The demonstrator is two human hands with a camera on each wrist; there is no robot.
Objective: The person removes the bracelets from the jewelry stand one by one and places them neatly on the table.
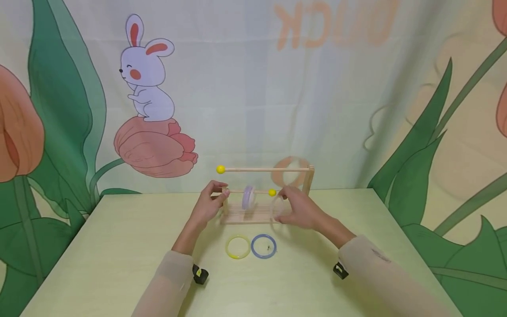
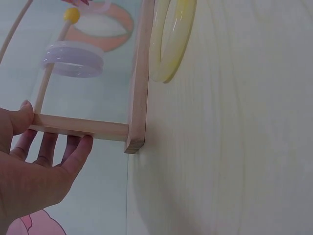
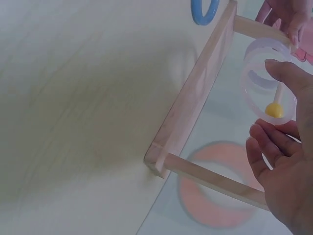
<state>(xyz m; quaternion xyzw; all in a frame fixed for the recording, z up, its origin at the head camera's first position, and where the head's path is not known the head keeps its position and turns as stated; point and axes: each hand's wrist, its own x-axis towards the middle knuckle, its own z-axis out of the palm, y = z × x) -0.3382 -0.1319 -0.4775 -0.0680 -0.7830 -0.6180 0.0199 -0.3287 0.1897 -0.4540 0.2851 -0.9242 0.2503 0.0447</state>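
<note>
A wooden rack (image 1: 259, 222) stands on the table, with two rods ending in yellow balls. My left hand (image 1: 207, 206) grips its short left post (image 2: 83, 127), thumb at the top by the lower rod (image 2: 45, 88). Purple and whitish rings (image 2: 80, 68) hang together on that rod. Between the thumb and fingers of my right hand (image 1: 301, 209) is a pale, see-through ring (image 3: 246, 95). In the right wrist view this ring overlaps the yellow ball (image 3: 274, 110) at the lower rod's tip.
A yellow ring (image 1: 226, 247) and a blue ring (image 1: 252, 246) lie side by side on the table (image 1: 130, 255), in front of the rack. The upper rod (image 1: 265, 169) reaches left from the tall right post (image 1: 308, 180). A printed curtain (image 1: 237, 88) hangs behind.
</note>
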